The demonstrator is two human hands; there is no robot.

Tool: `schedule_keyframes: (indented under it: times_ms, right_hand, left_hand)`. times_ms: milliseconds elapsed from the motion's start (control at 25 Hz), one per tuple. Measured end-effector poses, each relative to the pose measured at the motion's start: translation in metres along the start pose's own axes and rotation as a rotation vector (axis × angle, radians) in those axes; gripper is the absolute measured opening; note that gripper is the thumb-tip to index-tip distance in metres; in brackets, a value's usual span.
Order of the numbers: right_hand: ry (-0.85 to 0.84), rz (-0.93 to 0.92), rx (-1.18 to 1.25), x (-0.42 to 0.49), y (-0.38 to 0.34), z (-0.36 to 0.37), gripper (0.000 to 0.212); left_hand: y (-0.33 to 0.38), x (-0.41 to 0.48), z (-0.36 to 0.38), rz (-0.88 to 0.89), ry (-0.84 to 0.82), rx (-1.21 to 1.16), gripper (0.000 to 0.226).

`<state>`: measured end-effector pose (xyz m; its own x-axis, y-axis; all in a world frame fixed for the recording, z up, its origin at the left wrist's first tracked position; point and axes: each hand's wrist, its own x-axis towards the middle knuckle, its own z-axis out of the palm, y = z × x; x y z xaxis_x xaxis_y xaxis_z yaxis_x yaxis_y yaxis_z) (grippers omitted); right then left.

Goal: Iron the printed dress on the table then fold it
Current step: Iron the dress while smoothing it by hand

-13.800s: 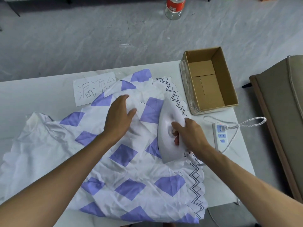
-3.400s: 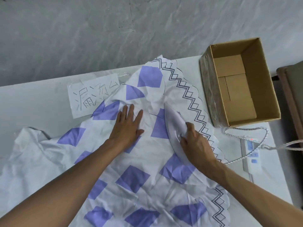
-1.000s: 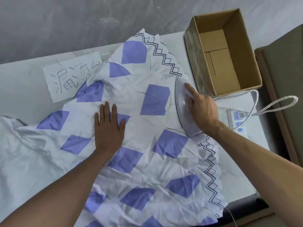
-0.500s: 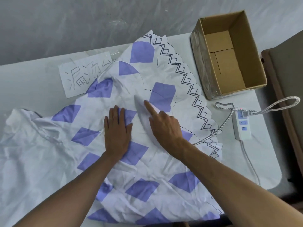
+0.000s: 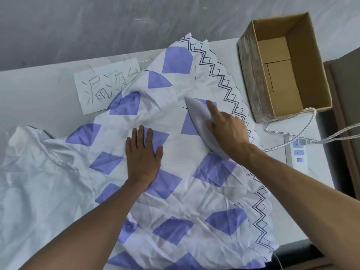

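I am mid-ironing: left grip (image 5: 142,156) flat and open on the printed dress (image 5: 175,201), right grip (image 5: 226,131) clasping the iron (image 5: 198,115), which should next glide over the nearer creases.

The right hand (image 5: 228,131) covers the handle and rear of the iron (image 5: 196,114), so the grip itself cannot be seen. The dress (image 5: 185,191) runs off the left and near edges. Its cloth hides the near right corner of the paper sheet (image 5: 97,88). The power strip (image 5: 296,152) is partly behind the right forearm at its near end. The cord (image 5: 335,137) leaves at the right edge.
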<state>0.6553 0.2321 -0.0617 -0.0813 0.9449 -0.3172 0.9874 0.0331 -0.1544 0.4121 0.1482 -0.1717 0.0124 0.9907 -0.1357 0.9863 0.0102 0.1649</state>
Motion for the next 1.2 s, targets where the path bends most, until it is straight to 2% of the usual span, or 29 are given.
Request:
schedule_keyframes:
  times_ms: [160, 280, 400, 640, 840, 920, 1040, 1120, 1200]
  right_hand:
    - [0.028, -0.119, 0.072, 0.010, -0.024, -0.011, 0.050]
    - [0.019, -0.208, 0.085, 0.039, -0.071, -0.004, 0.055]
    - [-0.023, -0.266, 0.022, 0.060, -0.098, 0.005, 0.053]
    - [0.047, -0.053, -0.030, 0.094, -0.050, -0.009, 0.057]
    - [0.086, 0.227, 0.086, 0.119, 0.008, -0.029, 0.052]
    - [0.093, 0.276, 0.119, 0.121, 0.014, -0.038, 0.051]
    - [0.108, 0.183, 0.213, 0.120, -0.009, -0.056, 0.052]
    - [0.078, 0.041, 0.252, 0.122, -0.044, -0.059, 0.052]
    - [0.027, -0.106, 0.189, 0.122, -0.082, -0.048, 0.051]
  left_hand:
    - [-0.005, 0.040, -0.027, -0.072, 0.127, -0.107, 0.048]
    - [-0.015, 0.086, -0.026, -0.154, 0.101, -0.015, 0.061]
    - [-0.022, 0.092, -0.003, -0.117, 0.062, 0.073, 0.065]
    - [-0.022, 0.093, 0.000, -0.147, 0.068, 0.048, 0.065]
    - [-0.022, 0.093, -0.003, -0.142, 0.046, 0.051, 0.065]
    - [-0.023, 0.093, -0.005, -0.135, 0.047, 0.047, 0.062]
    - [-0.025, 0.091, -0.006, -0.127, 0.074, 0.009, 0.057]
    - [-0.025, 0.092, -0.007, -0.139, 0.066, -0.007, 0.057]
    - [-0.024, 0.092, -0.009, -0.142, 0.056, -0.003, 0.058]
